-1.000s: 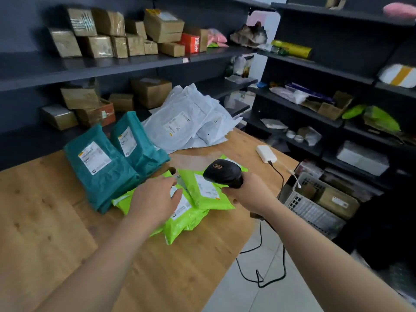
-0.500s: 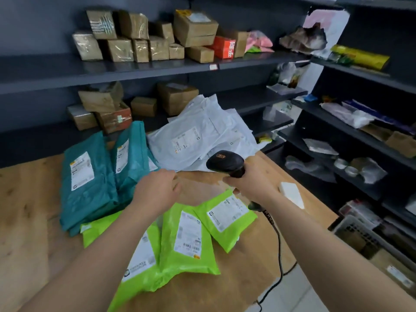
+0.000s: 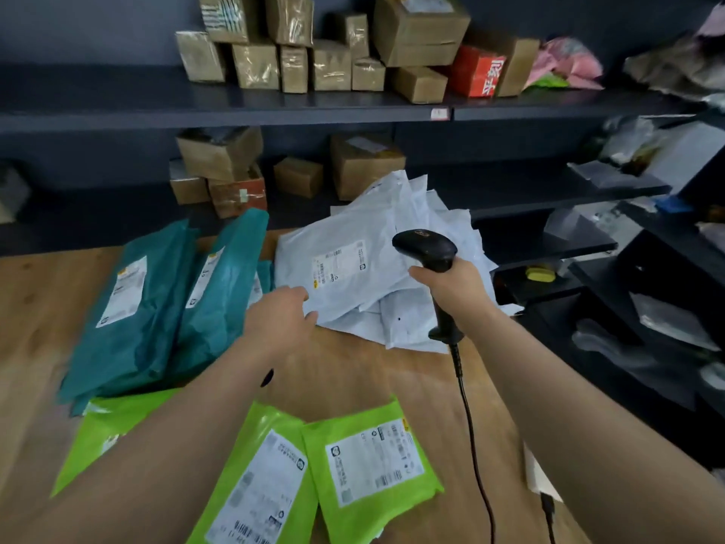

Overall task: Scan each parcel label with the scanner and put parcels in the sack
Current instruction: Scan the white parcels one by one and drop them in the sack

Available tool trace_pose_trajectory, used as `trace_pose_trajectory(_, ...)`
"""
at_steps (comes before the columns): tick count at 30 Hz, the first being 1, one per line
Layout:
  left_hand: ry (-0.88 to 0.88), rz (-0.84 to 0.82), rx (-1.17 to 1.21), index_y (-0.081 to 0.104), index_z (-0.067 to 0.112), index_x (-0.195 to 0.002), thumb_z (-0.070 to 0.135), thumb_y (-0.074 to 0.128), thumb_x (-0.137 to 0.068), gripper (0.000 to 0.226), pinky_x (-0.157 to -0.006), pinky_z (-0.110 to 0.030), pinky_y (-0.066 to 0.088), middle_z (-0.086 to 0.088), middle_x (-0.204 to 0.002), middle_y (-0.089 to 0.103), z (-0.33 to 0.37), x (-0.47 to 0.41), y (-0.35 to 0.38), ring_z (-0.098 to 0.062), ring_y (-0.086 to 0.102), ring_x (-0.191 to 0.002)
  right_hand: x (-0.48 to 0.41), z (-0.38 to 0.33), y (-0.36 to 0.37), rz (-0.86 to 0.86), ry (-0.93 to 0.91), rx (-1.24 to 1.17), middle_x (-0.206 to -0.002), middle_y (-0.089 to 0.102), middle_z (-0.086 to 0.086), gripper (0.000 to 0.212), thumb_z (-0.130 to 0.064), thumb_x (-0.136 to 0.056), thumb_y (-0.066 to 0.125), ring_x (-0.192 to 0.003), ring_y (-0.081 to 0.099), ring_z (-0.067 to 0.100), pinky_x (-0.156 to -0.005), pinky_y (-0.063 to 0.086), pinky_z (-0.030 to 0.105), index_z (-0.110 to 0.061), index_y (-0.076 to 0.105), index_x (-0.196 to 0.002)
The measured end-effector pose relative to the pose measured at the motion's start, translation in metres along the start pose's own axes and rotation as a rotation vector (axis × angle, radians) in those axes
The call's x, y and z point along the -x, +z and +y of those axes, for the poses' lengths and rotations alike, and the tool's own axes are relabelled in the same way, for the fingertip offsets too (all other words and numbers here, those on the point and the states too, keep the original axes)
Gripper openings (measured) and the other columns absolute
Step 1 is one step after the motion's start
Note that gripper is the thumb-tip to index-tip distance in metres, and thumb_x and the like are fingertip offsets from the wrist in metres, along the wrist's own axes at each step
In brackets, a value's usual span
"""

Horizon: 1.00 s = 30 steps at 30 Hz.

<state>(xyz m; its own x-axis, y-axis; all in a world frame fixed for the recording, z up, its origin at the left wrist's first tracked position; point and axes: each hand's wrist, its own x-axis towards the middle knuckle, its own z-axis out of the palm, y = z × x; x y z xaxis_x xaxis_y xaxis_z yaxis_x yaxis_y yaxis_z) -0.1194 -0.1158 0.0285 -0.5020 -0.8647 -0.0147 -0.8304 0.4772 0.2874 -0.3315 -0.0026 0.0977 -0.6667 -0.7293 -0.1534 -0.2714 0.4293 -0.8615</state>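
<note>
Head view. Dark grey shelving fills the background; its upper shelf carries taped brown cardboard boxes and a red carton, and its lower shelf holds further brown boxes. In front of it lies a light wooden tabletop bearing three groups of parcels.

A loose pile of white plastic mailer parcels lies at the far centre, the top one label upward. Two teal plastic mailer parcels lie side by side at the left, labels upward, their far ends propped against the shelving. Lime-green plastic mailer parcels lie at the near edge, labels upward, partly overlapping one another.

The right hand is wrapped round the grip of a black handheld barcode scanner, which is raised above the right side of the white pile with its head directed leftward over the top parcel's label. A black cable hangs from the base of the grip and runs along the tabletop toward the viewer.

The left hand lies palm down, fingers extended, its fingertips at the near-left edge of the top white parcel. Whether it pinches that edge or merely touches it cannot be told.
</note>
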Motion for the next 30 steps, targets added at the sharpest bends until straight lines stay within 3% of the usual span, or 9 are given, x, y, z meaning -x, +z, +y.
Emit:
trace_pose_trajectory(7, 0.003, -0.141, -0.019, 0.042, 0.017, -0.136, 0.044, 0.056, -0.088, 0.056, -0.090, -0.040, 0.046, -0.009, -0.126, 0.049, 0.011, -0.070, 0.056, -0.030, 0.050, -0.115, -0.072, 0.014, 0.016, 0.001, 0.046, -0.033, -0.076, 0.054, 0.002, 0.018, -0.027, -0.087, 0.070, -0.067, 0.051, 0.014, -0.056, 0.040, 0.024, -0.015, 0.060, -0.094)
trace_pose_trajectory(13, -0.009, -0.199, 0.029, 0.026, 0.019, -0.145, 0.052, 0.060, -0.083, 0.078, -0.095, -0.044, 0.044, -0.010, -0.137, 0.042, 0.014, -0.104, 0.090, -0.033, 0.047, -0.121, -0.100, 0.023, 0.030, -0.024, 0.077, -0.069, -0.079, 0.058, 0.001, 0.020, -0.026, -0.085, 0.073, -0.075, 0.055, 0.016, -0.064, 0.043, 0.026, -0.011, 0.064, -0.095)
trace_pose_trajectory(18, -0.098, -0.053, 0.088, 0.042, 0.009, -0.129, 0.040, 0.051, -0.092, 0.049, -0.084, -0.041, 0.044, -0.015, -0.121, 0.052, 0.017, -0.092, 0.091, -0.035, 0.054, -0.109, -0.093, 0.025, 0.022, -0.031, 0.145, -0.218, -0.083, 0.064, 0.003, 0.021, -0.026, -0.081, 0.077, -0.077, 0.061, 0.019, -0.073, 0.050, 0.030, -0.012, 0.069, -0.094)
trace_pose_trajectory(20, -0.255, -0.050, 0.209, 0.050, 0.003, -0.115, 0.040, 0.049, -0.094, 0.043, -0.076, -0.037, 0.043, -0.013, -0.105, 0.057, 0.019, -0.078, 0.086, -0.034, 0.058, -0.100, -0.083, 0.025, 0.015, -0.063, 0.135, -0.186, -0.077, 0.063, 0.003, 0.018, -0.027, -0.081, 0.077, -0.071, 0.060, 0.018, -0.067, 0.050, 0.028, -0.012, 0.068, -0.086)
trace_pose_trajectory(22, -0.418, -0.214, 0.416, 0.057, 0.000, -0.106, 0.048, 0.045, -0.094, 0.050, -0.072, -0.036, 0.046, -0.011, -0.094, 0.061, 0.025, -0.061, 0.082, -0.030, 0.059, -0.085, -0.070, 0.027, 0.007, -0.094, 0.122, -0.147, -0.071, 0.060, 0.005, 0.020, -0.026, -0.082, 0.076, -0.062, 0.058, 0.017, -0.061, 0.051, 0.028, -0.009, 0.067, -0.084)
trace_pose_trajectory(25, -0.740, -0.384, 1.143, 0.056, 0.005, -0.094, 0.045, 0.052, -0.095, 0.041, -0.074, -0.040, 0.058, -0.018, -0.090, 0.065, 0.045, -0.034, 0.078, -0.026, 0.061, -0.073, -0.048, 0.031, -0.004, -0.152, 0.134, -0.145, -0.077, 0.065, 0.010, 0.027, -0.025, -0.082, 0.076, -0.065, 0.061, 0.019, -0.072, 0.058, 0.036, -0.002, 0.069, -0.095)
trace_pose_trajectory(27, -0.851, -0.310, 1.430, 0.055, 0.006, -0.091, 0.034, 0.060, -0.094, 0.029, -0.065, -0.034, 0.058, -0.016, -0.085, 0.061, 0.056, -0.022, 0.077, -0.023, 0.059, -0.071, -0.031, 0.035, -0.012, -0.199, 0.150, -0.141, -0.073, 0.065, 0.011, 0.026, -0.023, -0.083, 0.075, -0.062, 0.060, 0.019, -0.068, 0.055, 0.032, -0.002, 0.068, -0.096)
trace_pose_trajectory(30, -0.938, -0.097, 1.575, 0.053, 0.008, -0.085, 0.017, 0.066, -0.091, 0.016, -0.047, -0.022, 0.054, -0.007, -0.076, 0.055, 0.066, -0.009, 0.075, -0.014, 0.051, -0.062, -0.006, 0.044, -0.026, -0.271, 0.171, -0.138, -0.071, 0.067, 0.012, 0.021, -0.021, -0.084, 0.075, -0.061, 0.059, 0.019, -0.063, 0.053, 0.028, -0.004, 0.067, -0.093)
